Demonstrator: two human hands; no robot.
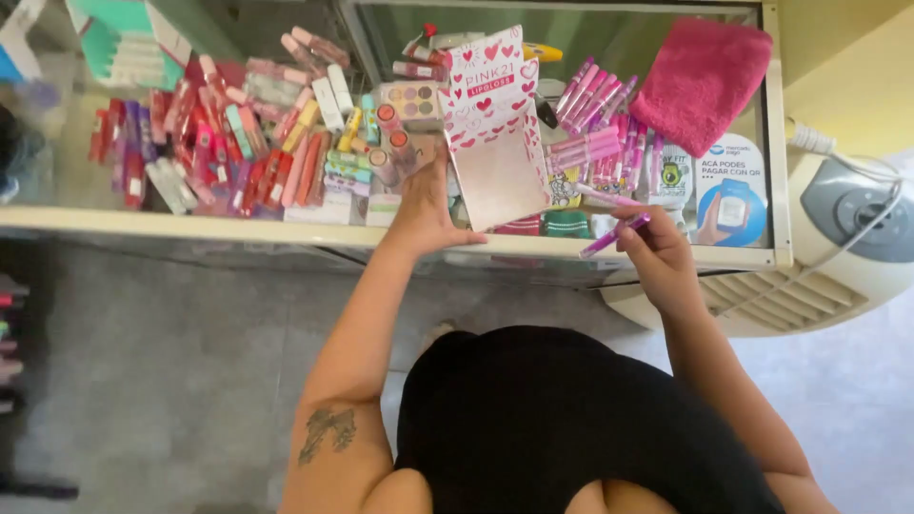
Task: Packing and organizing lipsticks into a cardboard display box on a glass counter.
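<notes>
In the centre of the frame, a white display box with pink hearts stands on the glass counter. The left hand touches its lower left side, fingers together. At lower right, the right hand pinches purple lip gloss tubes. Further pink tubes and a pink cloth lie at upper right.
</notes>
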